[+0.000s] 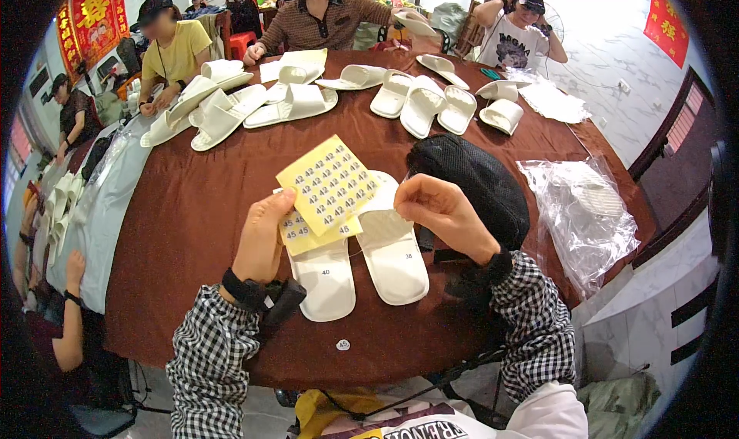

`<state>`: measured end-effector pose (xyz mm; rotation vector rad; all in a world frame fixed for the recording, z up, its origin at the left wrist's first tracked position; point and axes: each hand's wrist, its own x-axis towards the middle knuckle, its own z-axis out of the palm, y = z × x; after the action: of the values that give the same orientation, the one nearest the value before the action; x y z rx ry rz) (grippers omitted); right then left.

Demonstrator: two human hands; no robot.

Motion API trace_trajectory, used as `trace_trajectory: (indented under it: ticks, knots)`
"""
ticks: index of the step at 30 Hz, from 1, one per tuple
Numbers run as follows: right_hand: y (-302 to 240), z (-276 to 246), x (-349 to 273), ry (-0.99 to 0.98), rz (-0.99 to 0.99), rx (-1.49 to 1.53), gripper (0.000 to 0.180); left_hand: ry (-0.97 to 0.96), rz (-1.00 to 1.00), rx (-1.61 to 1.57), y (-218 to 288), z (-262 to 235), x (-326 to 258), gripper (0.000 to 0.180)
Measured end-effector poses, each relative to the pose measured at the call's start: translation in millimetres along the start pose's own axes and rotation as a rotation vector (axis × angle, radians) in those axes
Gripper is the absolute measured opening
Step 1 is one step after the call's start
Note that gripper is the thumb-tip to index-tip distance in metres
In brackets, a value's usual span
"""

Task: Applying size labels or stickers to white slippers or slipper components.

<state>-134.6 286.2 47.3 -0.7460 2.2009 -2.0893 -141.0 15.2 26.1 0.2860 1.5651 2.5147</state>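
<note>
My left hand pinches two overlapping yellow sheets of number stickers, the upper sheet tilted across the lower sheet. Below them lies a pair of white slippers, soles up front: the left slipper is partly covered by the sheets, and the right slipper shows its strap. Each sole bears a small printed sticker. Above the right slipper's strap, my right hand has thumb and fingertips pressed together; anything between them is too small to make out. A small round sticker lies near the table's front edge.
A black mesh bag or cap sits just beyond my right hand. Clear plastic bags lie at the right edge. Many white slippers spread across the far side of the brown-covered table. Several people sit around it.
</note>
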Motion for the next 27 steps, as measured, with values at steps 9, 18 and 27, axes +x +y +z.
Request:
trace_trajectory:
  ticks: [9,18,27]
  knots:
    - [-5.0,-18.7,4.4,-0.481,0.036,-0.348,0.006,0.082,0.044,0.041,6.7,-6.8,2.7,0.035]
    - [-7.4,-15.5,2.3,-0.507,0.023,-0.489,0.009,0.055,0.044,0.041,5.9,-5.0,2.6,0.036]
    - [-9.3,-15.8,2.3,-0.438,-0.033,-0.595,0.009,0.077,0.038,0.040,5.8,-5.4,2.2,0.036]
